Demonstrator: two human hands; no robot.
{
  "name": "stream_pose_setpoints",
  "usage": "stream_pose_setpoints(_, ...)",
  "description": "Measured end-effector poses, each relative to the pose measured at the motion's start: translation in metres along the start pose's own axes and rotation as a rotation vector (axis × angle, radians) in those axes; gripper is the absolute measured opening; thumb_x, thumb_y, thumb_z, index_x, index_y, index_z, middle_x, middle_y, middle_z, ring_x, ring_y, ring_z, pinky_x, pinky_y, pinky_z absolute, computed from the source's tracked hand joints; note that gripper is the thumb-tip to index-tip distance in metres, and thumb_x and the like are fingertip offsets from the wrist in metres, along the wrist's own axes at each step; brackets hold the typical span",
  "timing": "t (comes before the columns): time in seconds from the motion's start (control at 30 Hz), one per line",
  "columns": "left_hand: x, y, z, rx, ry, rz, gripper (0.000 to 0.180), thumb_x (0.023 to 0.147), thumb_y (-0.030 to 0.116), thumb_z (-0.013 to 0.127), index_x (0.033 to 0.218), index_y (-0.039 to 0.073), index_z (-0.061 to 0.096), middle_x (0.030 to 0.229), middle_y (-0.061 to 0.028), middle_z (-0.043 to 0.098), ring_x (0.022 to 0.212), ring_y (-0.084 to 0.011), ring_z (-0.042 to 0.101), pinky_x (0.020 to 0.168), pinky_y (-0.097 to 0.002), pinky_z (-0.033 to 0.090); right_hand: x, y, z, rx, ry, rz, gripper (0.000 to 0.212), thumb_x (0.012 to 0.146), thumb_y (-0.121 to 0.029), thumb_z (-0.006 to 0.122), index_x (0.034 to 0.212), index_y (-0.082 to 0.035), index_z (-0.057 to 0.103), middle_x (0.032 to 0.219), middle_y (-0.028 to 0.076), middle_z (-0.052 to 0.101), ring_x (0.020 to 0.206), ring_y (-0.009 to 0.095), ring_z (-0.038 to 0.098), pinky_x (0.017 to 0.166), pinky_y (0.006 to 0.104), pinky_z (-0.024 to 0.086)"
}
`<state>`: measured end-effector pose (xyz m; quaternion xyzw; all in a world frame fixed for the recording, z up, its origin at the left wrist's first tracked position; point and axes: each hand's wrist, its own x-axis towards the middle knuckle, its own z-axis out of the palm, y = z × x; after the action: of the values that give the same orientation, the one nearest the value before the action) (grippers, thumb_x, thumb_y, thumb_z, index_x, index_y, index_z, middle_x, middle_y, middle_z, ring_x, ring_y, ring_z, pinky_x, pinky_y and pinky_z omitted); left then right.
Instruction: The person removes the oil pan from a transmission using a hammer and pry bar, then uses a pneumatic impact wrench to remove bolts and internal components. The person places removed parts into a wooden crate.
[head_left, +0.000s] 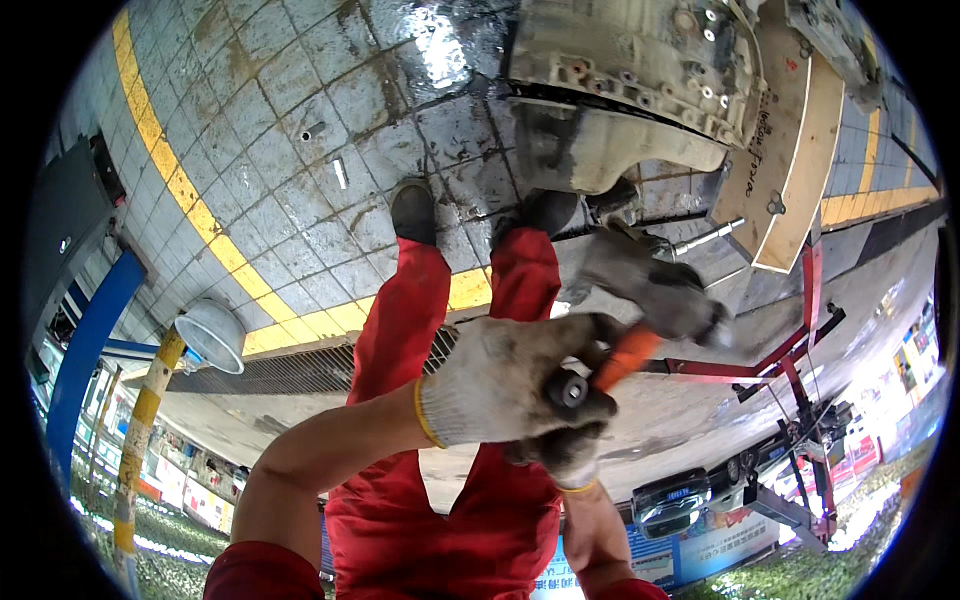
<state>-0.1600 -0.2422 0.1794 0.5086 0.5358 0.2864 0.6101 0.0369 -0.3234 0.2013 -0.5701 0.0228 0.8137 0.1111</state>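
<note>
My left hand [500,375], in a soiled white knit glove with a yellow cuff, is closed around the handle of what looks like a hammer [630,357]. The handle is orange with a dark, holed butt facing up. Its grey head, to the upper right, is smeared by motion. My right hand [568,452], also gloved and dirty, is closed close below the left, against the handle end. Its fingers are partly hidden, so what it holds cannot be made out. Beyond the hands a large grey metal housing [630,75] with bolt holes along its flange rests over the floor.
A wooden board [785,150] lies right of the housing, beside a metal bar [710,236]. A red metal frame [812,290] stands at right. Left are a yellow-striped post [140,450], a grey bowl [212,335] and a blue post [90,370]. A floor grate [290,375] runs behind my legs.
</note>
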Motion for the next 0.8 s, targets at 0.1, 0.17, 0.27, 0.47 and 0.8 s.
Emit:
stream_pose_setpoints(0.1, -0.035, -0.040, -0.028, -0.242, 0.023, -0.293, 0.067, 0.079, 0.051, 0.089, 0.124, 0.006, 0.067, 0.096, -0.0082, 0.072, 0.070, -0.0273, 0.072, 0.061, -0.0385, 0.059, 0.049, 0.030, 0.035, -0.011, -0.143, 0.061, 0.055, 0.093, -0.061, 0.062, 0.112, -0.010, 0.057, 0.069, 0.006, 0.063, 0.046, 0.019, 0.056, 0.039, 0.0350, 0.045)
stream_pose_setpoints(0.17, -0.053, -0.056, -0.055, -0.341, 0.238, -0.397, 0.059, 0.083, 0.044, 0.089, 0.121, 0.006, 0.067, 0.093, -0.0079, 0.072, 0.074, -0.0243, 0.073, 0.066, -0.0359, 0.060, 0.070, 0.020, 0.063, -0.447, -0.304, -0.264, 0.035, 0.094, -0.038, 0.067, 0.108, -0.007, 0.061, 0.079, 0.008, 0.066, 0.057, 0.020, 0.061, 0.046, 0.0341, 0.047)
stream_pose_setpoints(0.27, -0.069, -0.096, -0.113, -0.172, 0.394, -0.394, 0.035, 0.091, 0.014, 0.083, 0.117, 0.002, 0.063, 0.097, -0.0045, 0.072, 0.091, -0.0114, 0.068, 0.083, -0.0309, 0.057, 0.102, -0.007, 0.088, -1.148, -0.106, -0.859, 0.027, 0.096, -0.006, 0.072, 0.121, -0.001, 0.063, 0.105, 0.015, 0.072, 0.080, 0.023, 0.072, 0.066, 0.0333, 0.057)
stream_pose_setpoints(0.47, -0.156, -0.301, -0.207, -0.109, 0.718, -0.666, 0.036, 0.094, 0.023, 0.082, 0.117, 0.001, 0.065, 0.093, -0.0023, 0.071, 0.082, -0.0130, 0.064, 0.077, -0.0301, 0.053, 0.121, -0.031, 0.023, -0.819, 0.153, -0.518, 0.029, 0.104, -0.012, 0.067, 0.130, -0.002, 0.063, 0.109, 0.011, 0.074, 0.093, 0.016, 0.071, 0.082, 0.0315, 0.057)
stream_pose_setpoints(0.8, -0.362, -0.635, -0.223, -0.165, 0.929, -0.972, 0.023, 0.090, 0.020, 0.084, 0.105, 0.010, 0.070, 0.081, 0.0016, 0.066, 0.072, -0.0118, 0.057, 0.064, -0.0322, 0.046, 0.178, 0.005, -0.196, -1.123, 0.303, -0.006, 0.028, 0.104, -0.027, 0.068, 0.124, -0.008, 0.064, 0.090, 0.004, 0.073, 0.074, 0.013, 0.066, 0.067, 0.0309, 0.055)
